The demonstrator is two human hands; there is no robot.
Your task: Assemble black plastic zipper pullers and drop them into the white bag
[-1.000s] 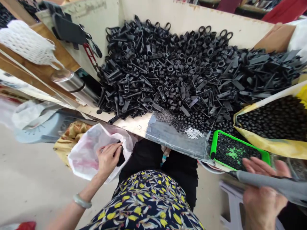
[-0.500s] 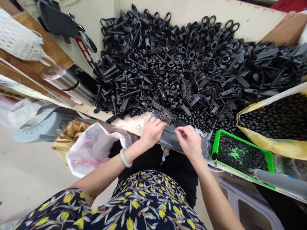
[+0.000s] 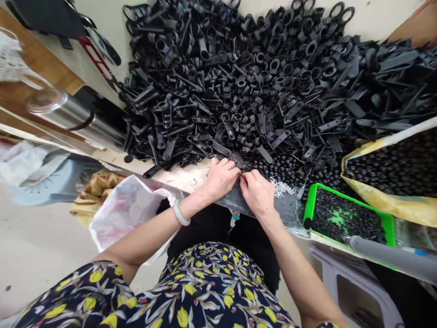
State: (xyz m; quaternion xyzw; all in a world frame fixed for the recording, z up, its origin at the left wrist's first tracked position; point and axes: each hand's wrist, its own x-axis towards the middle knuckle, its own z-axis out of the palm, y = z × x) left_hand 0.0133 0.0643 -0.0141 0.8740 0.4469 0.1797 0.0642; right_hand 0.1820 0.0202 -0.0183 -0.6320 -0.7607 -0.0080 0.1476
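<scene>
My left hand (image 3: 222, 178) and my right hand (image 3: 258, 190) meet fingertip to fingertip over the front edge of the bench. Both are closed in a pinch around something small and dark, too small to name. Under them lies a grey plastic sheet (image 3: 287, 208). Just beyond my fingers are a patch of tiny dark pieces (image 3: 240, 160) and many round black beads (image 3: 284, 167). Small silvery pins (image 3: 282, 188) lie to the right of my right hand. Behind rises a large heap of black plastic parts (image 3: 218, 91).
A green tray (image 3: 310, 207) of small black pieces and a yellow-edged bag (image 3: 392, 200) of black balls stand at right. At left are a steel flask (image 3: 64, 109), a hanging white bag (image 3: 119, 212) and a red-handled tool (image 3: 97, 57). A grey tube (image 3: 389, 255) lies front right.
My right hand has moved left and my fingertips now meet those of my left hand. The view has shifted a little closer to the bench.
</scene>
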